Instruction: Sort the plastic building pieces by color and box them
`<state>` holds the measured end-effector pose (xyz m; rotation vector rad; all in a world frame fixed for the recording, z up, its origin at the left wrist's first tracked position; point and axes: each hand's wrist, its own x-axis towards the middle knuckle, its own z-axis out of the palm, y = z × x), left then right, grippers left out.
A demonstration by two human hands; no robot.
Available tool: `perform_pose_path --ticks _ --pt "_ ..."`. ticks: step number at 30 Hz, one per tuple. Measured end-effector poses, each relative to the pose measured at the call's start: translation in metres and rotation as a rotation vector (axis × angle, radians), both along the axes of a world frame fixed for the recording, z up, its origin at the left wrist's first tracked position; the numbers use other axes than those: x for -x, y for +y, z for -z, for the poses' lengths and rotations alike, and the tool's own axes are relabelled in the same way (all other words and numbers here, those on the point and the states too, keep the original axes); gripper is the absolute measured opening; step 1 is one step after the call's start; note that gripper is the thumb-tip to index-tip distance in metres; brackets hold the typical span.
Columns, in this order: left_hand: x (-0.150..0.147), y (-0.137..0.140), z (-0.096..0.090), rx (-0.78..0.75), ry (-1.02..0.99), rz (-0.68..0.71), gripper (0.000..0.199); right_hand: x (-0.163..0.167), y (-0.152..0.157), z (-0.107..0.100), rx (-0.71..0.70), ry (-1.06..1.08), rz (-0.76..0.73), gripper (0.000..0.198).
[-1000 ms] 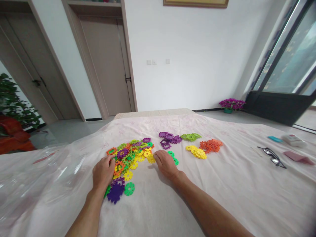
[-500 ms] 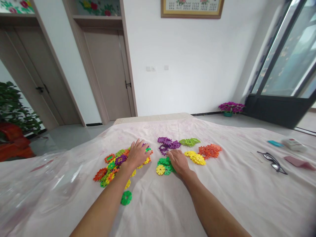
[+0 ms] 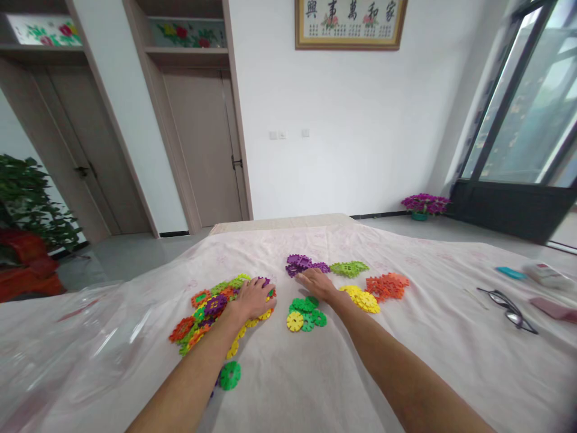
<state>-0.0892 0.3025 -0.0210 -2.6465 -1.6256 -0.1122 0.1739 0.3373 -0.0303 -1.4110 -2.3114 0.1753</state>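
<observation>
Over the right end of a mixed-colour pile of plastic snowflake building pieces lies my left hand, palm down, fingers stretched out and touching the pieces. My right hand rests at the near edge of the purple pieces, its fingers extended and pointing left; what lies under the fingertips is hidden. Closer to me is a small group of green pieces with a yellow piece beside it. Yellow pieces lie beside my right wrist. A lone green piece sits near my left forearm.
Light green pieces and orange-red pieces form separate piles to the right. Eyeglasses, a blue item and a pink item lie farther right. Clear plastic sheeting covers the cloth at left.
My right hand has moved from the green group up to the purple pieces, uncovering more green ones. My left hand stays over the mixed pile, slightly lower. The view has tilted up a little.
</observation>
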Motion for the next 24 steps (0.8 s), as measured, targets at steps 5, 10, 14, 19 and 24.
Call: perform_pose_path --ticks 5,10,14,19,24 --pt "0.014 -0.035 -0.007 -0.032 -0.021 0.026 0.045 -0.002 -0.010 -0.001 -0.017 0.074 0.141 0.044" --pt "0.048 -0.067 -0.027 -0.158 -0.231 -0.011 0.047 0.021 -0.054 0.002 -0.115 0.162 0.184 0.028" --pt "0.103 -0.088 -0.024 -0.319 -0.361 -0.333 0.047 0.055 -0.084 -0.003 -0.105 0.102 0.046 0.028" --pt "0.168 -0.102 0.011 -0.253 -0.445 -0.484 0.046 0.099 -0.094 -0.011 -0.087 0.017 -0.108 0.031" --pt "0.183 -0.096 0.046 -0.164 -0.643 -0.514 0.055 0.124 -0.076 -0.010 -0.057 -0.055 -0.083 0.055"
